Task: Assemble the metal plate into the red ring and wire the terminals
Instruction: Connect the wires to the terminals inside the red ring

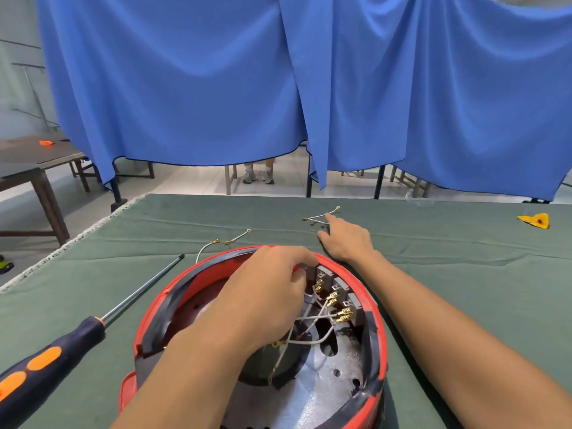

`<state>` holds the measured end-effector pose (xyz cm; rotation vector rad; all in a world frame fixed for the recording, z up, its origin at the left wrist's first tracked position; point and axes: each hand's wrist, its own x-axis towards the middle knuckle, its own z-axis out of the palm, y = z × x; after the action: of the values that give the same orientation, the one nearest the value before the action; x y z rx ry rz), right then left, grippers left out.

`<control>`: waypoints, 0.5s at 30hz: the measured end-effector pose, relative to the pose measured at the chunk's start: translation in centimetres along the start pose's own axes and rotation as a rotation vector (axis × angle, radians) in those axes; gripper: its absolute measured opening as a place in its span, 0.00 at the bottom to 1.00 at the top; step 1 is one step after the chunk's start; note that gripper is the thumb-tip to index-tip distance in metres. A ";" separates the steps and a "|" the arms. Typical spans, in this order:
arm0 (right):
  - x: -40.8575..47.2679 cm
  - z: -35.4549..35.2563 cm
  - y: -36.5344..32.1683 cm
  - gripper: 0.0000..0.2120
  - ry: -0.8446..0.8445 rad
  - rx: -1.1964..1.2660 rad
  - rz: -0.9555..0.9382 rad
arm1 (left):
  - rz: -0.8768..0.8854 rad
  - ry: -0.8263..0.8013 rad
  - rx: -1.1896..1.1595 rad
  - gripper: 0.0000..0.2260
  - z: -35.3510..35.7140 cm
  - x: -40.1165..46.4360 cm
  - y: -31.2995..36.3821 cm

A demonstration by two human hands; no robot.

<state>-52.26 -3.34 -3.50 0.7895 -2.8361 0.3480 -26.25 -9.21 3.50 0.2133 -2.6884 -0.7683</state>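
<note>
So the red ring [376, 308] sits at the near edge of the green cloth [464, 274], metal plate [325, 388] already down inside it. Left hand [263, 292] is in the ring, fingers curled up by the brass terminals [339, 308] on its far-right wall, looks like it's pinching a white wire [312, 317] there. Right hand [348, 239] lies just past the ring, fingers stretched out flat, tips touching a loose wire [318, 216]. Screwdriver [62, 345] lies left of the ring. Blue curtain [278, 82] hangs way behind.
</note>
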 end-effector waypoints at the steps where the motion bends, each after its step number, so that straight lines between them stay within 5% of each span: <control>1: 0.2 0.1 0.0 0.20 0.017 -0.001 0.000 | -0.005 0.006 -0.002 0.16 0.0 0.1 0.0; 8: -2.2 -0.6 -0.2 0.09 0.121 0.146 0.014 | -0.031 -0.020 -0.021 0.13 0.0 0.1 0.3; 15: -10.2 -2.7 -0.1 0.09 0.117 0.223 0.067 | -0.032 -0.039 -0.043 0.12 -0.1 0.1 0.4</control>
<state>-43.34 2.22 -3.20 0.6883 -2.7499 0.7059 -26.28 -8.97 3.81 0.2338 -2.7080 -0.8467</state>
